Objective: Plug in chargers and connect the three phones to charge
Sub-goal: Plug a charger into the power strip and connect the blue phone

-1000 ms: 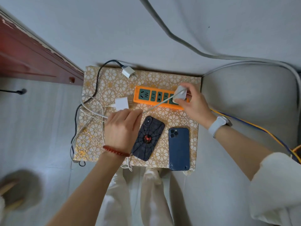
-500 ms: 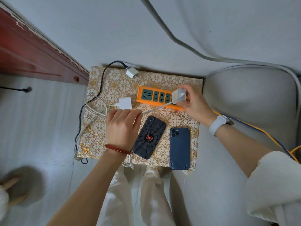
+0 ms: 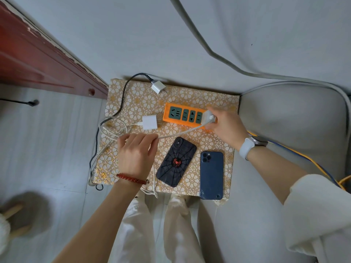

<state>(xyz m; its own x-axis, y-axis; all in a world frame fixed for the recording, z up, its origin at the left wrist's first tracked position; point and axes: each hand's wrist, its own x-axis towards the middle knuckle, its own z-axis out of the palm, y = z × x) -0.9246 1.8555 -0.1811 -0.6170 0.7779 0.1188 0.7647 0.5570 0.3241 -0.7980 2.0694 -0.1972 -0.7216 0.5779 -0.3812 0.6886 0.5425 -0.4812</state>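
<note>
1. Right now the right hand (image 3: 226,126) pinches a small white charger (image 3: 207,117) and holds it against the right end of the orange power strip (image 3: 183,115), a flat plastic bar with dark green socket faces; whether the prongs are fully seated cannot be told, since the fingers cover that end.
2. A thin white cable (image 3: 176,134) runs from that charger leftward to the left hand (image 3: 137,154), whose fingers are curled around it above the table (image 3: 214,100).
3. Two more white chargers lie unplugged: a square one (image 3: 150,122) just left of the strip with its prongs pointing toward it, and a smaller one (image 3: 158,87) near the far edge, on a black braided cable (image 3: 121,103).
4. Two phones lie face down near the front edge: one in a black case with a web pattern and a red spider (image 3: 176,162), tilted, and a glossy dark blue one (image 3: 211,175), straight, just to its right. A third phone is not visible; the left hand and wrist hide part of the table.
5. The table wears a cream cover with a raised gold flower pattern; looped white cables hang off its left side.
6. A red bead bracelet (image 3: 131,179) sits on the left wrist, a white watch band (image 3: 247,147) on the right.
7. Compared with a second ago, the charger has gone from above the strip down onto its right end, and the left hand has shifted little.
</note>
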